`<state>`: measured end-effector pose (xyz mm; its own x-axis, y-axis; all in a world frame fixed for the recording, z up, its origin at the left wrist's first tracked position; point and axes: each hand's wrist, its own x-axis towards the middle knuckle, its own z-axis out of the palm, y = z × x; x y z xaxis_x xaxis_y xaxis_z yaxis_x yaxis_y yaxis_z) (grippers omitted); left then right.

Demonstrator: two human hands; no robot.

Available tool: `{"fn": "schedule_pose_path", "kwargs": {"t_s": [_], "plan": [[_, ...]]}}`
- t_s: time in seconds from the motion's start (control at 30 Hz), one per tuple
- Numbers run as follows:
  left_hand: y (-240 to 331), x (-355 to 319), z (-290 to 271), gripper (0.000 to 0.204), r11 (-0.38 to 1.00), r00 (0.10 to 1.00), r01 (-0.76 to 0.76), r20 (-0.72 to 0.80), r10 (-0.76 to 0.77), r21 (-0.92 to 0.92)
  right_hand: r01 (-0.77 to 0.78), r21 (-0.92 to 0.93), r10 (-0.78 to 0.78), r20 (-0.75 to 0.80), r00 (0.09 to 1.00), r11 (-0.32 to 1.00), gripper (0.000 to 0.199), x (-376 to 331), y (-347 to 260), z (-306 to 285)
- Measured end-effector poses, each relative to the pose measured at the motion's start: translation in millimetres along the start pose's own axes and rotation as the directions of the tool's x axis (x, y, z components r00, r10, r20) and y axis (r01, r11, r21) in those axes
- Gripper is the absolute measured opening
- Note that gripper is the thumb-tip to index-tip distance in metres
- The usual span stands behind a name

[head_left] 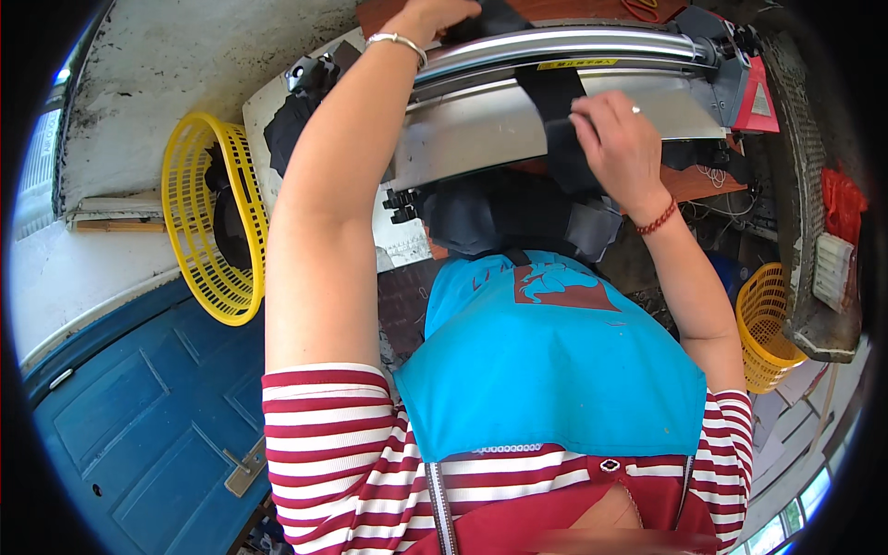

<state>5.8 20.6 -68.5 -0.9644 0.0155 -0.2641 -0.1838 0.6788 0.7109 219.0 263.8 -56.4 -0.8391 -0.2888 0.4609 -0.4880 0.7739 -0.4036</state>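
Note:
A long machine with a shiny metal roller (592, 42) and a flat metal plate (472, 134) lies across the far side in front of me. Over the plate runs a black fabric strip (553, 97), coming out from beneath the roller and hanging down on the near side. My right hand (618, 139) pinches this strip along its right edge, thumb below the fingers. My left hand (437, 15) reaches over the roller to its far side, its fingers on a black fabric piece (495, 20). The top edge of the picture cuts off part of that hand.
Dark fabric (518, 217) is heaped below the plate, against my blue apron (555, 370). A yellow basket (215, 222) holding dark pieces stands at left; another yellow basket (766, 324) is low at right. The machine's red and grey end housing (747, 92) sits at right.

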Motion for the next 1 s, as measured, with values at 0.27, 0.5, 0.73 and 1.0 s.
{"fn": "schedule_pose_path", "kwargs": {"t_s": [0.27, 0.5, 0.73, 1.0], "plan": [[93, -28, -90, 0.012, 0.919, 0.999, -0.014, -0.035, 0.0, -0.394, 0.143, 0.239, -0.221, 0.343, 0.913, 0.96, 0.019, -79, -43, 100], [109, -80, -154, 0.041, 0.921, 0.947, -0.292, -0.209, 0.242, -0.256, 0.203, 0.096, -0.224, 0.517, 0.826, 0.974, 0.03, -83, -49, 129], [113, -74, -183, 0.04, 0.898, 0.841, -0.423, -0.42, 0.342, -0.117, 0.169, 0.029, -0.158, 0.537, 0.828, 0.985, 0.021, -80, -51, 126], [39, -46, -60, 0.019, 0.555, 0.653, -0.573, -0.073, 0.754, 0.603, -0.176, 0.585, -0.032, 0.328, 0.944, 0.791, 0.014, -45, -55, 37]]}}
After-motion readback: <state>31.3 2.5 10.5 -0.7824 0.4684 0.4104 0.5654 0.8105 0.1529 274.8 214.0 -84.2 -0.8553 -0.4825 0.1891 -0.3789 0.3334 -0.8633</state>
